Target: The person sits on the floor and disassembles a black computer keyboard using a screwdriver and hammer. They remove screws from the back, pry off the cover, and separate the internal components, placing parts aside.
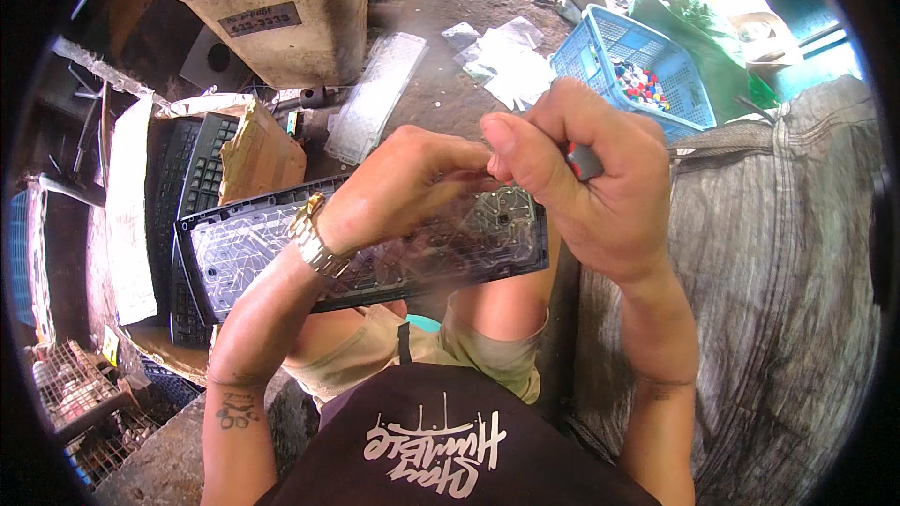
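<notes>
An opened black keyboard shell lies across my lap, a clear circuit membrane with pale printed traces showing inside it. My right hand is closed around a screwdriver; only part of its grey and red handle shows, and its shaft is hidden. Above the shell's right part, my left hand has its fingers drawn together. They meet the right thumb and forefinger, and whatever they pinch is too small or covered to make out. A metal watch sits on my left wrist.
A cardboard box with black keyboards stands at left. Beyond are a dirty beige bin, a pale flat panel, white sheets and a blue basket of colourful small pieces. A large grey woven sack fills the right.
</notes>
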`<move>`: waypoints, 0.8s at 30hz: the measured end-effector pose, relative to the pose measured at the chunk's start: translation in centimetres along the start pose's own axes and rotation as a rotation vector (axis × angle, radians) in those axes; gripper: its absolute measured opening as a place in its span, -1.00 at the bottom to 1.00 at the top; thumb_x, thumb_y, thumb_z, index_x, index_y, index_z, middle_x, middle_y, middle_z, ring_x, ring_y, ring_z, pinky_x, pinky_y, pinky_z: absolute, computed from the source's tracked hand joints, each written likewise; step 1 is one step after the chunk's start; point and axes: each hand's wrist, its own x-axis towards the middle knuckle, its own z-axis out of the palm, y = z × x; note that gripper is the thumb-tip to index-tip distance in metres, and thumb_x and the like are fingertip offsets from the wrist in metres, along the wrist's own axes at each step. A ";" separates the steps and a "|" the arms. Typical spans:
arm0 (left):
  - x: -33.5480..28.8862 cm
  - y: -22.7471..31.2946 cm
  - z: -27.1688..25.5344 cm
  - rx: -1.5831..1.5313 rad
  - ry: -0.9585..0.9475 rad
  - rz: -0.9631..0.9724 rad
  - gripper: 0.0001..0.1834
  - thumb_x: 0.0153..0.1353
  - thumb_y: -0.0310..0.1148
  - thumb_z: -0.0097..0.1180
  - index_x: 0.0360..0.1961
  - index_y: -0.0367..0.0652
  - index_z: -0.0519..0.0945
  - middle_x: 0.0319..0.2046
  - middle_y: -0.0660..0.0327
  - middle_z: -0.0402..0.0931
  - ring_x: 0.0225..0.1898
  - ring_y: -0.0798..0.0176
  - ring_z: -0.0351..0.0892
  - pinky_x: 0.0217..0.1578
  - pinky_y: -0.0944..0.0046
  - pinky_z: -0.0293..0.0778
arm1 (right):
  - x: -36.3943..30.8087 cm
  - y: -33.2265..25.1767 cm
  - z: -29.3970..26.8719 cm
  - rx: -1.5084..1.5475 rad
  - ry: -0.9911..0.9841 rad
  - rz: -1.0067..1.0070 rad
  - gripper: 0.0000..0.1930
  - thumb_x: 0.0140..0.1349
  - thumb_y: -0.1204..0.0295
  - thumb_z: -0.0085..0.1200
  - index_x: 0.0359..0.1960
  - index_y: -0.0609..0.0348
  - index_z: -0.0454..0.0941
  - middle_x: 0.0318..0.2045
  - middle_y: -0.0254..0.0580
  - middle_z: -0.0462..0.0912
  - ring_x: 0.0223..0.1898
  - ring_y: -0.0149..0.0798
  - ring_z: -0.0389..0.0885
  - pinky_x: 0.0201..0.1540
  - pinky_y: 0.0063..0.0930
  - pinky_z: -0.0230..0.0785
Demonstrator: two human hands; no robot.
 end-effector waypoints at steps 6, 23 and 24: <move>-0.2 0.4 -0.2 0.031 0.015 0.039 -0.74 0.27 -0.50 0.12 -0.02 -0.17 0.65 -0.35 0.11 0.71 -0.51 0.32 0.66 -0.53 0.27 0.59 | 0.1 -0.1 0.0 -0.014 0.000 -0.017 -0.74 0.30 0.45 0.26 -0.52 0.27 0.52 -0.58 -0.27 0.66 -0.51 -0.51 0.63 -0.44 -0.63 0.43; 0.3 -2.3 -0.3 0.072 0.007 0.217 -0.74 0.17 -0.49 0.16 -0.09 -0.16 0.65 -0.22 -0.06 0.64 -0.16 -0.21 0.62 -0.16 0.08 0.55 | 0.5 -1.4 -0.3 -0.712 -0.101 -0.008 -0.60 0.22 0.05 0.27 -0.26 0.13 0.48 -0.62 -0.16 0.60 -0.59 -0.10 0.63 -0.56 -0.31 0.41; 0.3 -2.6 -0.3 0.049 0.000 0.216 -0.74 0.15 -0.50 0.16 -0.10 -0.16 0.65 -0.21 -0.06 0.63 -0.15 -0.21 0.61 -0.16 0.07 0.54 | 0.6 -1.7 -0.3 -0.729 -0.136 0.038 -0.58 0.22 0.02 0.26 -0.24 0.11 0.47 -0.63 -0.16 0.60 -0.59 -0.06 0.63 -0.56 -0.27 0.41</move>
